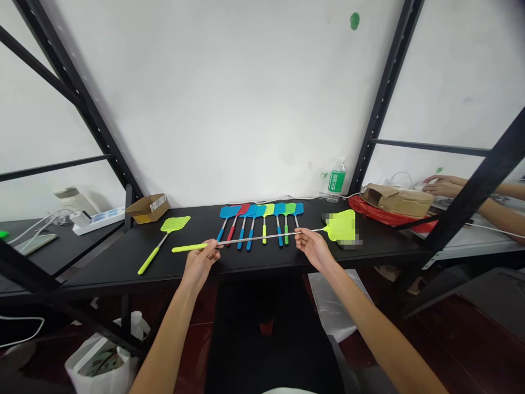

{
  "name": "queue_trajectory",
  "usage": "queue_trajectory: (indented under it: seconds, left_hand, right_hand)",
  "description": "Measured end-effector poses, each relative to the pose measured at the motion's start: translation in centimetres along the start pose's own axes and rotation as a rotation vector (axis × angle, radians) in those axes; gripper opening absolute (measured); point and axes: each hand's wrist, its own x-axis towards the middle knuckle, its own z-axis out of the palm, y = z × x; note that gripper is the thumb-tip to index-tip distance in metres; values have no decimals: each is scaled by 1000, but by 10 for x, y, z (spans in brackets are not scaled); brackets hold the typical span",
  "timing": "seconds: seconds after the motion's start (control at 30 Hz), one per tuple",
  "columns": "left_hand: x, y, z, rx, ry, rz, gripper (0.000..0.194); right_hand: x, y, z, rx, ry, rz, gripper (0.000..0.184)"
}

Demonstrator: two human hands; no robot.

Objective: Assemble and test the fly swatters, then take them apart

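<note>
A yellow-green fly swatter [258,238] with a long metal rod is held level across the front of the black table. My left hand [203,261] is closed where its yellow handle [186,248] meets the rod. With fingertips pinched on the rod, my right hand [314,248] holds it closer to the mesh head [343,224], which points right and is partly blurred out. Behind the rod lie several shorter fly swatters in a row, among them a red one [243,209], a yellow one [269,209] and a green one [290,209]. Another yellow-green fly swatter [175,223] lies apart at left.
On the black table [110,257] stand a small cardboard box [146,210] and a plastic bottle [337,180] by the wall. Black rack posts [88,112] rise on both sides. Another person's hand [445,185] rests at far right, near a brown paper package [396,200].
</note>
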Motion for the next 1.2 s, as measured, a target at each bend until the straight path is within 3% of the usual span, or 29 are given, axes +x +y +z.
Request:
queue_trajectory:
  seconds: [0.53,0.93,1.2]
  left_hand:
    - [0,-1,1,28,-35,28,25]
    - [-2,-4,3,115,14,61,26]
    - [-2,-2,1,86,-48,44,22]
  right_hand:
    - [0,1,0,-9,1,-7,21]
    - [0,0,0,13,22,-2,20]
    - [0,0,0,1,12,-9,20]
